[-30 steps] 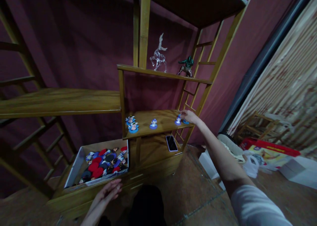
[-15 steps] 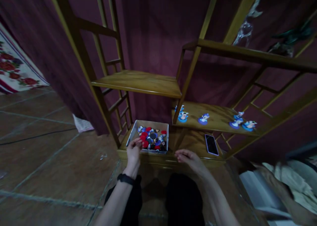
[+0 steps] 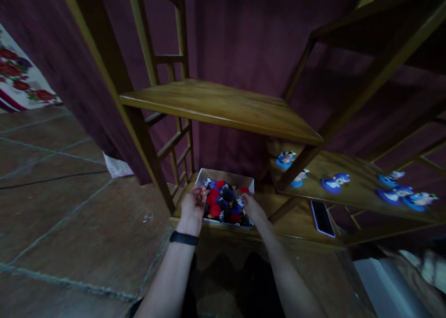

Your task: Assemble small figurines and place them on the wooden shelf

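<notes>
A shallow open box (image 3: 226, 175) with pale walls stands on the low wooden shelf in front of me. It is filled with small figurines (image 3: 228, 196) on red, blue and black round bases. At the box's left wall, my left hand (image 3: 193, 205), with a dark band on its wrist, has its fingers curled together; what lies between them is too small to make out. My right hand (image 3: 253, 207) reaches over the right wall, fingertips drawn together among the figurines beside a red base (image 3: 244, 190). Whatever those fingers grip is hidden.
Above the box juts a wooden shelf board (image 3: 216, 105). Several figurines with blue and purple bases, one a purple-haired figurine (image 3: 335, 182), stand on the shelf to the right. A phone (image 3: 322, 218) lies below them. A dark red curtain (image 3: 240, 39) hangs behind.
My right hand has moved left from beside the box into its right side. The left hand has drawn to the left wall, fingers more curled. The view has shifted closer to the shelves.
</notes>
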The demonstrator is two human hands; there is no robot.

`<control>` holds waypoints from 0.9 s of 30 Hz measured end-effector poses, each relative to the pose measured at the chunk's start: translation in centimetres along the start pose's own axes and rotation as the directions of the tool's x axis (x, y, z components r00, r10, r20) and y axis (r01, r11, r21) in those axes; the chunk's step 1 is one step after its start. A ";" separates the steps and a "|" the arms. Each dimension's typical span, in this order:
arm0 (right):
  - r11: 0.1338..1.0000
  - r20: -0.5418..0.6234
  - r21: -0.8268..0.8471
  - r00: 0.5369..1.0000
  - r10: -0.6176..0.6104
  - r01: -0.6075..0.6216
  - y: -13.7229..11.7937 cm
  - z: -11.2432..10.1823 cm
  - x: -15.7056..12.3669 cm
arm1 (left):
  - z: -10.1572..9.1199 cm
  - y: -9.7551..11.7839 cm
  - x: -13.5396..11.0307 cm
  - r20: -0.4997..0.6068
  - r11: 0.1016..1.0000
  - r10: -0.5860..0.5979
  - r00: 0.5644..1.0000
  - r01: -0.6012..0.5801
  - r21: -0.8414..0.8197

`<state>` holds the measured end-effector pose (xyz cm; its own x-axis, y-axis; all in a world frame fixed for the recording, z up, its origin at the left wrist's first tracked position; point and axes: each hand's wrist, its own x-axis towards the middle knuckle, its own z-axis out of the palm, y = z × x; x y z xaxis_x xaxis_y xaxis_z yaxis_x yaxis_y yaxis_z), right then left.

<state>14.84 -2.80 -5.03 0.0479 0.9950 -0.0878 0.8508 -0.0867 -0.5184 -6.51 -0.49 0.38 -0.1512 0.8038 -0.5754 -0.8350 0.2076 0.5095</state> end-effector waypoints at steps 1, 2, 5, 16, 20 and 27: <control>0.997 -0.005 -0.069 1.000 -0.021 0.021 0.0 0.3 0.4 | 0.2 0.2 0.2 0.027 1.000 -0.004 1.000 0.004 -0.002; 0.991 -0.004 -0.124 0.999 -0.051 0.050 -0.1 0.5 0.7 | 0.5 0.3 0.4 0.048 1.000 -0.006 0.999 0.006 -0.003; 0.968 0.035 -0.211 0.991 -0.131 0.135 -0.4 0.9 1.1 | 1.0 0.8 1.0 0.075 1.000 -0.029 0.997 0.028 0.004; 0.933 0.198 -0.279 0.964 -0.177 0.229 -0.7 1.2 1.7 | 0.7 2.3 1.8 0.132 0.994 -0.103 0.986 0.099 0.037; 0.956 0.095 -0.216 0.979 -0.181 0.198 -0.2 1.3 1.9 | 1.0 2.0 1.6 0.122 0.993 -0.113 0.986 0.108 0.043; 0.967 -0.067 0.250 0.997 -0.031 0.047 -0.6 0.2 2.8 | 1.2 0.7 1.5 0.163 0.985 -0.159 0.974 0.146 0.086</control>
<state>14.36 -0.02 -5.11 0.0565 0.9983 -0.0144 0.6939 -0.0497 -0.7184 -6.65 1.52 0.67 0.0717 0.8405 -0.5370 -0.7995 0.3703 0.4729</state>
